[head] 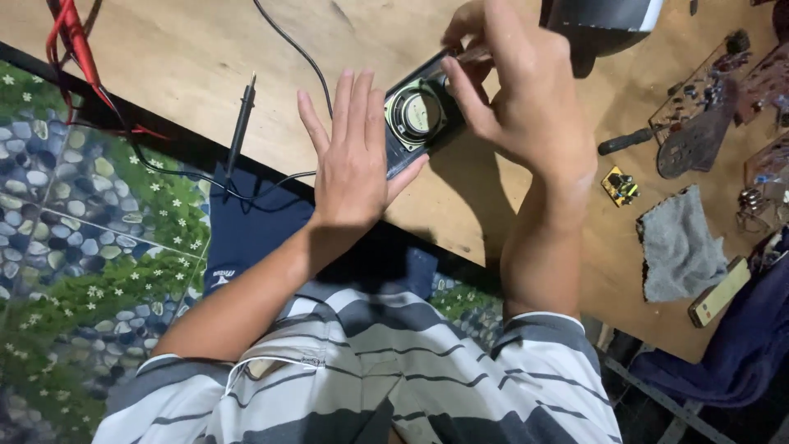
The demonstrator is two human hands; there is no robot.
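A small dark speaker box (417,115) with a round speaker cone lies on the wooden table (205,49). My left hand (352,156) rests flat beside it, fingers stretched out, its thumb against the box's near edge. My right hand (514,82) is closed over the far end of the box and grips a thin tool, seemingly a screwdriver (475,56), of which only a short piece shows between the fingers.
A black probe (243,115) with its black lead lies left of the box; red leads (70,37) trail at the far left. To the right sit circuit boards (707,90), a small yellow module (620,186), a grey cloth (678,247) and a phone (719,292).
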